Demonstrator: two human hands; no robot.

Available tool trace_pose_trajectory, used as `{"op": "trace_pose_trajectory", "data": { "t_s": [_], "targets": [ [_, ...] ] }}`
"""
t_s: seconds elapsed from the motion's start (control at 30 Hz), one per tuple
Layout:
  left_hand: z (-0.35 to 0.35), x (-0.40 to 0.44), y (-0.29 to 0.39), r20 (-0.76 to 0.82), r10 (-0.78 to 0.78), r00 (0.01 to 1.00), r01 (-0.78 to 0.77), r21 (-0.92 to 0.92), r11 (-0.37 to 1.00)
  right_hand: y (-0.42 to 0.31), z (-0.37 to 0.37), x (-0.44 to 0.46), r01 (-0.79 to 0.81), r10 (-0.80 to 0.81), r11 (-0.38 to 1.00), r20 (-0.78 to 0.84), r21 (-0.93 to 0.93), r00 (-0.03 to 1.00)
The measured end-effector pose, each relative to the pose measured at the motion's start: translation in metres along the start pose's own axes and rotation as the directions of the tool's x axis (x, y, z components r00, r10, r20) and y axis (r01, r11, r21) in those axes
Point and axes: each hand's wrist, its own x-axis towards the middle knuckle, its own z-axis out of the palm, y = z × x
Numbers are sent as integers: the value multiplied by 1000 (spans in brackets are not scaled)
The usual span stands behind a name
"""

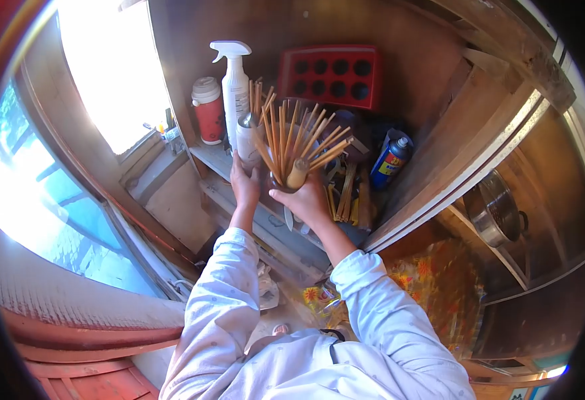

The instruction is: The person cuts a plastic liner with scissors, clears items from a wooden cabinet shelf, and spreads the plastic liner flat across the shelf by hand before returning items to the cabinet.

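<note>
My left hand (244,181) is closed around the lower part of a whitish can (246,141) with a shiny metal top. Beside it, my right hand (308,200) grips the base of a spread bunch of thin wooden sticks (286,137), which fan upward. A thicker, round-ended wooden handle (298,173) stands among them near my thumb. Whether a cup holds the sticks I cannot tell, as my fingers cover their lower ends. Behind the can stands a white spray bottle (235,83) with a trigger head.
A red jug (208,113) with a white lid stands left on the wooden shelf (216,160). At the back leans a red tray (329,77) with round holes. A blue spray can (390,160) and several hand tools (346,193) are at right. A metal pot (492,210) hangs farther right.
</note>
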Motion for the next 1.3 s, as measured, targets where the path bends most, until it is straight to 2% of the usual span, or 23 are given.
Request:
{"op": "trace_pose_trajectory", "data": {
  "t_s": [0.13,0.2,0.27,0.3,0.4,0.43,0.53,0.57,0.7,0.8,0.83,0.87,0.93,1.03,1.07,1.1,1.13,1.2,1.27,1.3],
  "targets": [
    [4,-1,-6,-38,66,997,-63,81,995,17,4,17,15,-16,1000,-36,-21,999],
    [6,-2,-10,-67,126,990,-117,126,985,18,3,17,45,-44,998,-21,54,999],
    [4,-2,-9,-44,115,992,-106,162,981,19,-2,20,67,-71,991,27,118,997],
    [4,-2,-9,-34,108,994,-100,180,979,18,-9,15,-17,16,997,21,71,1000],
    [3,-4,-10,-48,229,972,-209,259,943,8,-22,8,-110,111,994,-32,15,993],
    [2,-5,-11,-34,189,981,-176,236,956,7,-29,9,-148,153,981,33,-124,988],
    [3,-6,-8,-15,102,995,-98,156,983,-14,-33,9,-212,216,929,-21,-303,976],
    [4,-8,-6,-26,90,996,-86,122,989,-19,-35,11,-261,276,920,10,-292,961],
    [6,-18,-6,-44,25,999,-24,23,999,-3,-33,5,-136,133,982,-27,-128,991],
    [6,-23,-6,-34,48,998,-48,1,999,-2,-31,-11,-77,45,978,-161,-195,986],
    [10,-20,-19,-55,90,994,-94,-61,994,12,-24,-17,1,-46,977,-207,-211,977],
    [11,-18,-20,-54,72,996,-77,-96,992,6,-26,-23,-42,5,984,-205,-176,979],
    [10,-17,-17,-54,65,996,-71,-118,990,0,-29,-32,-100,54,966,-190,-239,980],
    [5,-23,-8,-86,42,995,-46,-43,998,9,-22,-43,-144,70,930,-222,-339,972],
    [6,-25,-4,-99,41,994,-44,-32,999,15,-12,-51,-45,-88,887,-263,-460,961],
    [5,-29,-2,-104,23,994,-19,39,999,21,-5,-65,14,-121,911,-235,-412,965],
    [1,-38,17,-91,-10,996,8,-23,1000,8,-10,-83,62,-147,929,-213,-364,966],
    [3,-47,20,-94,-12,996,11,-11,1000,-18,-38,-121,61,-57,997,69,-51,996],
    [3,-57,20,-107,1,994,0,8,1000,-33,-71,-158,-178,151,984,397,32,906],
    [2,-62,14,-117,19,993,-14,43,999,-24,-82,-183,-196,188,981,312,-5,931]
  ]
}}
